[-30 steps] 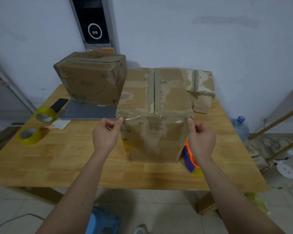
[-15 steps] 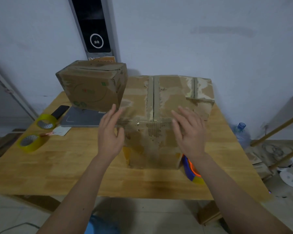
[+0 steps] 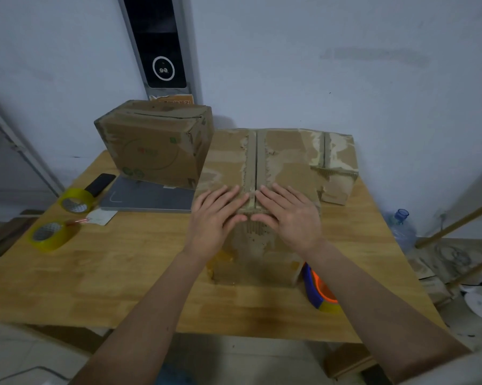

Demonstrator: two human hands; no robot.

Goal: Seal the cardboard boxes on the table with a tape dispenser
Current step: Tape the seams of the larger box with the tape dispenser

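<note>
Now | left hand (image 3: 217, 215), right hand (image 3: 290, 215): flat, fingers spread, pressing box (image 3: 256, 173) top | dispenser (image 3: 319, 290) beside box

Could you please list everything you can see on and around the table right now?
Brown cardboard boxes: three. One at table centre under the hands, one tilted at back left, one behind at right.
Yellow tape rolls: two, left edge of table.
Blue-and-orange tape dispenser: one, right of the centre box.
Flat grey board: one, under the tilted box.
Black phone: one, left of the board.
White card: one, by the tape rolls.
Wooden table: one, light brown.
Clear water bottle, blue cap: one, on the floor at right.
Hands: left and right, flat on the centre box's top front edge, either side of the seam.
</note>
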